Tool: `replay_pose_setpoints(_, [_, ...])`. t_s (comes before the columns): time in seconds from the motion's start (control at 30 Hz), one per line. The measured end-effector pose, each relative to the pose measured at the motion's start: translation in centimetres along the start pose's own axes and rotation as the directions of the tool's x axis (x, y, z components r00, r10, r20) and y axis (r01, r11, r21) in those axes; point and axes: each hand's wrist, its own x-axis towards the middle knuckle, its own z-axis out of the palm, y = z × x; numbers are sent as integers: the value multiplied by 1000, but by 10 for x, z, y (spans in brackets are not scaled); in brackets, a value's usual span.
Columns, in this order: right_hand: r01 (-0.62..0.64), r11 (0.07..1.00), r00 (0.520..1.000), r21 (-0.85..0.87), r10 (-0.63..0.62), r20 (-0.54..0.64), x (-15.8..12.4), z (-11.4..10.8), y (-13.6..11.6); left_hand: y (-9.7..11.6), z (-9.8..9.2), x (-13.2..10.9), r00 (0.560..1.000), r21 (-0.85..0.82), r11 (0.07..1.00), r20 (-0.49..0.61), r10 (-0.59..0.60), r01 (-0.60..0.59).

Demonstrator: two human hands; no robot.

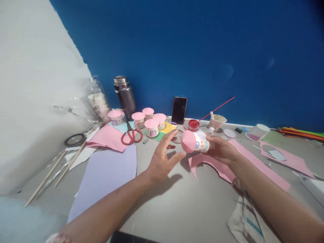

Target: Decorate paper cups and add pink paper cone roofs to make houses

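My right hand (219,148) grips a small paper-cup house (202,141) by its base, above the table. The house lies tilted on its side, its pink cone roof (188,141) pointing left. Coloured drawings, among them a blue window, cover its white wall. Just left of the roof is my left hand (165,153), fingers apart and holding nothing. Several similar houses with pink roofs (152,124) stand upright behind my left hand, some on coloured paper. Red-handled scissors (131,136) lie near them. Cut pink paper (215,165) rests below my right hand.
A dark flask (126,101) and stacked paper cups (98,104) stand back left. A phone (179,110) leans on the blue wall beside a red paint jar (193,125). Lilac paper (106,179) and wooden sticks (60,168) lie left; a clear cup (257,132) sits right.
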Motion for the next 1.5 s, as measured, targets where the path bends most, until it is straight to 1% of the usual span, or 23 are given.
replay_pose_setpoints(0.23, [-34, 997, 998, -67, 37, 53, -3, 12, 5, -6, -1, 3, 999, 9, 999, -17, -38, 38])
replay_pose_setpoints(0.37, [-41, 996, 997, -81, 46, 59, -5, 15, 5, -8, -1, 4, 1000, 47, 999, -17, -10, 11])
replay_pose_setpoints(0.53, [-48, 997, 995, -58, 53, 85, -7, 20, 4, -10, -1, 4, 999, 167, 985, 2, 41, -40])
replay_pose_setpoints(0.77, [-63, 998, 995, -8, 64, 77, -6, 22, 8, -9, 0, 2, 999, 145, 989, -28, 35, -30])
replay_pose_setpoints(0.9, [-94, 995, 994, 12, 94, 53, -4, 21, 10, -14, -3, 4, 996, 260, 961, 2, 93, -90])
replay_pose_setpoints(1.0, [-109, 994, 993, 14, 109, 42, -3, 20, 12, -20, -7, 6, 981, 360, 913, 42, 190, -192])
replay_pose_setpoints(1.07, [-110, 994, 993, 9, 109, 36, -3, 21, 13, -23, -8, 7, 971, 386, 892, 45, 235, -234])
replay_pose_setpoints(1.1, [-105, 994, 994, 5, 105, 31, -3, 21, 14, -24, -8, 8, 972, 385, 894, 36, 234, -230])
replay_pose_setpoints(1.17, [-80, 997, 997, -7, 80, 12, -2, 21, 15, -22, -7, 9, 982, 357, 918, -1, 188, -175])
replay_pose_setpoints(1.23, [-28, 999, 999, -24, 28, -25, -1, 21, 14, -20, -7, 10, 993, 288, 953, -47, 107, -89])
replay_pose_setpoints(1.33, [101, 992, 988, -70, -109, -111, 1, 21, 13, -18, -8, 14, 993, 117, 991, -108, -54, 67])
replay_pose_setpoints(1.4, [201, 973, 963, -110, -217, -161, 1, 21, 12, -19, -10, 18, 977, -18, 985, -128, -172, 172])
replay_pose_setpoints(1.43, [264, 952, 942, -157, -289, -169, -1, 21, 11, -20, -11, 20, 965, -85, 971, -126, -231, 221])
replay_pose_setpoints(1.47, [335, 913, 912, -235, -376, -163, -3, 22, 11, -20, -12, 21, 951, -153, 951, -116, -288, 269])
replay_pose_setpoints(1.5, [408, 846, 869, -342, -475, -139, -5, 23, 11, -20, -12, 23, 934, -220, 922, -97, -344, 317])
